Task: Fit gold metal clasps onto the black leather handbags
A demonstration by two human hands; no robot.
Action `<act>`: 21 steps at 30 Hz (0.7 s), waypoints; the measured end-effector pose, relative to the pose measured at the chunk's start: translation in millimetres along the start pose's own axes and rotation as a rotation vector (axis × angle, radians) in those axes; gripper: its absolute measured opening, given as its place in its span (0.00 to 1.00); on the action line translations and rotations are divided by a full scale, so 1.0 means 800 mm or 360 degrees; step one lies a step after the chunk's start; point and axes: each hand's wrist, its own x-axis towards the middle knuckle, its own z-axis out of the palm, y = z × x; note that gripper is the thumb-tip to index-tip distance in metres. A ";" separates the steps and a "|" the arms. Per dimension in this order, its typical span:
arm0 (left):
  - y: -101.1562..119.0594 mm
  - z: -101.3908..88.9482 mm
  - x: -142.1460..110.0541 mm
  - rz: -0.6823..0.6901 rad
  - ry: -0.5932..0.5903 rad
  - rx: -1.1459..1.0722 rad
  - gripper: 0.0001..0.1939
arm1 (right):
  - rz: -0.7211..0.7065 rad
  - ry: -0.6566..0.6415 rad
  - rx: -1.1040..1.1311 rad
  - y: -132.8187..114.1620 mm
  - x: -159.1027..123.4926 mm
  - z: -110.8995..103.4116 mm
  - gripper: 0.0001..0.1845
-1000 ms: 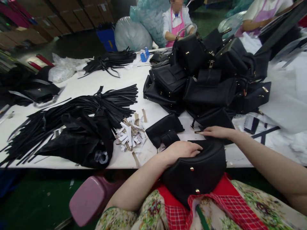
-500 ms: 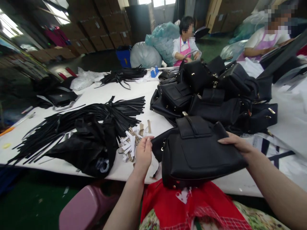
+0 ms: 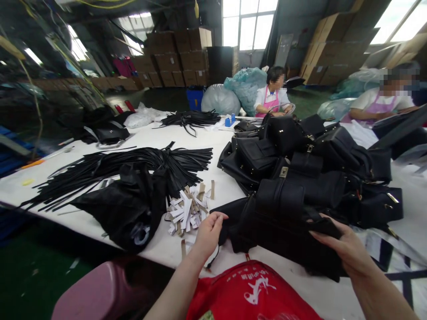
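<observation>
A black handbag (image 3: 280, 231) is held in front of me, tilted, its dark underside toward me and its flap with a gold clasp (image 3: 283, 172) pointing away. My left hand (image 3: 210, 231) is closed, thumb and fingers pinching the bag's left end, where a black strap or side piece sticks out. My right hand (image 3: 343, 244) grips the bag's right edge, thumb on the near side; its other fingers are partly hidden. Just beyond lies a heap of similar black handbags (image 3: 256, 158). Beside my left hand are loose white and tan strips (image 3: 188, 209).
Bundled black straps (image 3: 133, 162) and a crumpled black bag (image 3: 133, 213) lie on the white table (image 3: 96, 149) at left. A pink stool (image 3: 90, 293) stands below its edge. Across the table are two co-workers in pink aprons (image 3: 268, 100). A small blue holder (image 3: 230, 120) stands further back.
The handbag has tipped away from me, so its front panel no longer faces up and its clasp sits farther out. Both hands keep hold of it. My view has risen, showing more windows.
</observation>
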 end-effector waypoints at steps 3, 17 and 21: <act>0.010 0.001 0.000 0.0084 -0.0025 0.0085 0.13 | -0.0191 -0.0081 -0.0155 -0.007 -0.003 -0.006 0.15; 0.067 0.028 0.003 0.0239 -0.1242 -0.0177 0.23 | -0.0622 -0.0677 -0.0431 -0.056 -0.009 -0.019 0.09; 0.076 0.051 -0.011 0.0195 -0.1340 -0.0438 0.23 | -0.0507 -0.0668 -0.0538 -0.089 0.013 -0.076 0.11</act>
